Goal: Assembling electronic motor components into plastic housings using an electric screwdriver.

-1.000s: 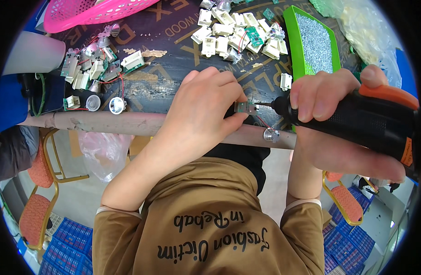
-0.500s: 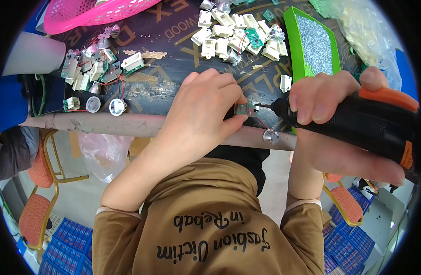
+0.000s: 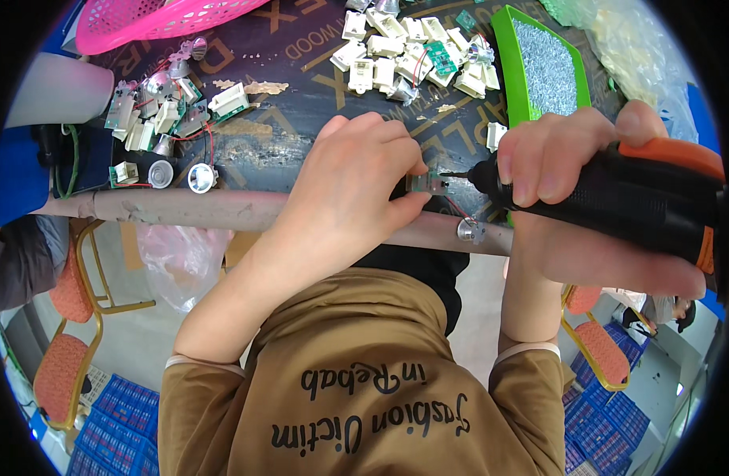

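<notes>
While screwdriver (image 3: pixel 618 210) still faces circuit board (image 3: pixel 433 184), left fingers (image 3: pixel 408 209) pinching board; right fingers (image 3: pixel 555 178) wrapping screwdriver.

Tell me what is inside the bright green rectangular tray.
Small silvery pieces, too fine to identify, lie in the tray. They hide its floor beneath them, and the bare right hand covers its near end.

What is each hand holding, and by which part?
The left hand pinches a small, flat green circuit board near its left end; the right hand grips a black-and-orange cylindrical power driver around its body.
</notes>
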`<state>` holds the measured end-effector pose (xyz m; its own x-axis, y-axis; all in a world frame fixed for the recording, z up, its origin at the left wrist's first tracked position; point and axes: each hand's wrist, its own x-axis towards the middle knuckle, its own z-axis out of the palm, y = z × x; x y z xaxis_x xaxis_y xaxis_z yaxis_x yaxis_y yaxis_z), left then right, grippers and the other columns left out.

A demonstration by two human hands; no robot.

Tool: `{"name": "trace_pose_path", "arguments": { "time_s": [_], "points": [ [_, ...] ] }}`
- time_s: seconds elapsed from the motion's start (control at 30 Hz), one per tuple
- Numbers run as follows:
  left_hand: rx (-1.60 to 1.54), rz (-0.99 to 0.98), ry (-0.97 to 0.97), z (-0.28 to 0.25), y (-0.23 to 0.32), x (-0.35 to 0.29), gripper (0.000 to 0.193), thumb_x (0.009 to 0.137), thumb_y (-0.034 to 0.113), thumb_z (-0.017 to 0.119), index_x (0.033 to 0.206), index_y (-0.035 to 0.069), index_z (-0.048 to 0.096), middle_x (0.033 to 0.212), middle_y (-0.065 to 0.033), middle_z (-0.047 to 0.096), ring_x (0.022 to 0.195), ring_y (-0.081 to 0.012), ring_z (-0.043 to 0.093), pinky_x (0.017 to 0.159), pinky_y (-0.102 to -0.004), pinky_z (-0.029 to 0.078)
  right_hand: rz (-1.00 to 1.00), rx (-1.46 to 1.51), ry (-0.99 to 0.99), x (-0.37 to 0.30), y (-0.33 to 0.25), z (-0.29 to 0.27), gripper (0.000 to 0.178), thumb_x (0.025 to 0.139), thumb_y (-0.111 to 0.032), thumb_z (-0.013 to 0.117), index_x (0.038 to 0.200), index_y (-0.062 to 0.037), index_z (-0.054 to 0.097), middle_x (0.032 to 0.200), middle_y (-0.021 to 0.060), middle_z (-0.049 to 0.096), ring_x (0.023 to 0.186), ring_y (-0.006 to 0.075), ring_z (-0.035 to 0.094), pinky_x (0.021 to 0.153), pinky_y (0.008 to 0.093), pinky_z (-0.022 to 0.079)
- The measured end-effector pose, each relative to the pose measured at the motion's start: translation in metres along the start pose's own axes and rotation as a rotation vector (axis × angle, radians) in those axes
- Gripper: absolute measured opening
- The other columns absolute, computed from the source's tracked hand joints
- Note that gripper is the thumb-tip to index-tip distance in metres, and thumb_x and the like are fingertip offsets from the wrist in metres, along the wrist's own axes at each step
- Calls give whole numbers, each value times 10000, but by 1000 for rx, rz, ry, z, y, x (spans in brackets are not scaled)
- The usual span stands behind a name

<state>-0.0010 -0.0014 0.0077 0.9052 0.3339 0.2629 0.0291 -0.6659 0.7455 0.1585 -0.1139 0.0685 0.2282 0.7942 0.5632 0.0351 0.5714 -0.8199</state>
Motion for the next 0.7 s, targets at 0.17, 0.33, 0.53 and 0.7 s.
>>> {"name": "trace_pose_path", "arguments": {
  "time_s": [0.17,0.33,0.53,0.7],
  "points": [
    [-42,-14,-3,-1,-1,-1,207,687,113,769,819,23,637,797,-99,611,800,-312,580,710,-396,464,13,30,-28,4,5,-2,1062,576,-972,515,1200,-113,485,706,54,567,558,183,537,566,339,452],
    [-57,-1,-17,-1,-1,1,207,684,108,777,794,10,632,773,-104,604,773,-309,584,674,-390,468,-7,32,20,1,6,1,1082,566,-984,496,1203,-108,489,701,55,572,550,182,544,557,329,454],
    [-114,-42,-47,-3,-3,3,197,680,88,784,789,8,640,754,-96,588,773,-288,570,668,-369,460,-38,12,95,-4,5,2,1116,641,-964,449,1332,-88,457,703,38,540,539,164,484,536,335,428],
    [-138,-17,-37,-1,-3,2,196,694,74,773,821,10,639,774,-90,589,778,-281,571,679,-360,461,-93,-75,215,-6,-43,-39,1005,720,-925,401,1247,-86,568,710,61,529,599,176,463,604,351,368]
  ]
}}
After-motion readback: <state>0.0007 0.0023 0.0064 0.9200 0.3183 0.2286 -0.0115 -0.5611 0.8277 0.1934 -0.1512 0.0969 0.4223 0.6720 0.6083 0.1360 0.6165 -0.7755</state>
